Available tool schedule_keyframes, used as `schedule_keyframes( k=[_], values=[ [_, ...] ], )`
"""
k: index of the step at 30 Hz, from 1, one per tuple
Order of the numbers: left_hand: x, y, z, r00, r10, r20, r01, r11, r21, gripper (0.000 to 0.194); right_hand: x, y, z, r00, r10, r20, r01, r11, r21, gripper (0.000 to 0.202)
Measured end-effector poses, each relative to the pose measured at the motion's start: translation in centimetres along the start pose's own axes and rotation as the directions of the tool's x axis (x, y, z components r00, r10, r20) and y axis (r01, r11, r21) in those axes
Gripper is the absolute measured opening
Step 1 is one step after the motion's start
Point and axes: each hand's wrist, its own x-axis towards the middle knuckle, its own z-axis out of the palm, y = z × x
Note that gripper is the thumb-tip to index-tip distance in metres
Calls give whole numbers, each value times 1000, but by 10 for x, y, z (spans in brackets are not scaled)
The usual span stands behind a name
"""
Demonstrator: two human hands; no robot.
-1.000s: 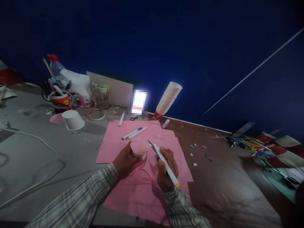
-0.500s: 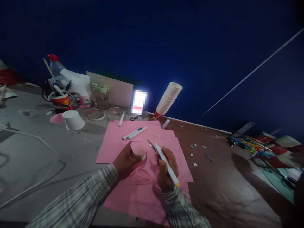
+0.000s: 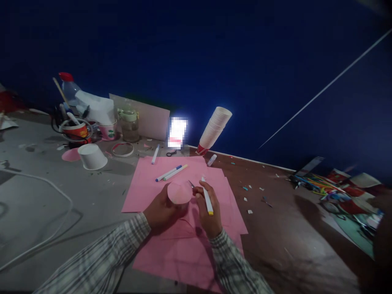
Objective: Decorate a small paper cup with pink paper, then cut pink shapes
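A rounded piece of pink paper (image 3: 179, 193) is gripped at its left side by my left hand (image 3: 162, 210). Something is under that piece, but my fingers hide most of it. My right hand (image 3: 210, 208) is closed around a white marker (image 3: 207, 198) with a yellow end. From the same hand the thin blades of a pair of scissors (image 3: 191, 184) point toward the paper's right edge; their handles are hidden. Both hands are above stacked pink sheets (image 3: 147, 171). Just beyond them lie a blue-tipped marker (image 3: 168, 173) and a green-tipped marker (image 3: 176, 172).
A white paper cup (image 3: 92, 157) stands upside down at left, beside a cup of pens (image 3: 76, 130) and a glass jar (image 3: 129, 128). A leaning stack of paper cups (image 3: 214, 128) and a bright, blurred screen (image 3: 177, 132) stand by the wall. Paper scraps (image 3: 250, 212) litter the right.
The pink piece has turned so its round face shows more fully. My right hand has moved slightly up and left, closer to it, and the marker now stands steeper.
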Motion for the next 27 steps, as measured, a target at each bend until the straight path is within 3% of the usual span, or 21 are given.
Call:
schedule_keyframes(
  k=[4, 8, 11, 14, 17, 21, 27],
  values=[
    [0, 3, -2, 998, 44, 45, -46, 998, 47, 49, -4, 4, 1, 987, -131, 92, 140, 984, -108, 43],
    [-1, 1, -6, 996, 75, -40, -72, 994, 84, 50, -8, 6, 2, 972, -191, 137, 214, 960, -180, 48],
    [-1, -1, -8, 997, 54, -49, -52, 998, 39, 53, -8, 5, 3, 974, -187, 124, 208, 962, -175, 50],
    [1, -3, -11, 1000, -8, 23, 9, 999, -46, 62, -7, 2, 3, 980, -175, 100, 189, 970, -151, 54],
    [4, -6, -13, 998, 29, 53, -24, 996, -88, 66, -8, 0, 4, 985, -154, 78, 164, 975, -152, 58],
    [4, -7, -12, 991, 51, 124, -41, 996, -80, 57, -14, 1, 8, 990, -121, 66, 132, 973, -191, 62],
    [6, -12, -12, 976, 55, 213, -21, 987, -158, 66, -24, 0, 12, 989, -115, 89, 133, 964, -230, 61]
  ],
)
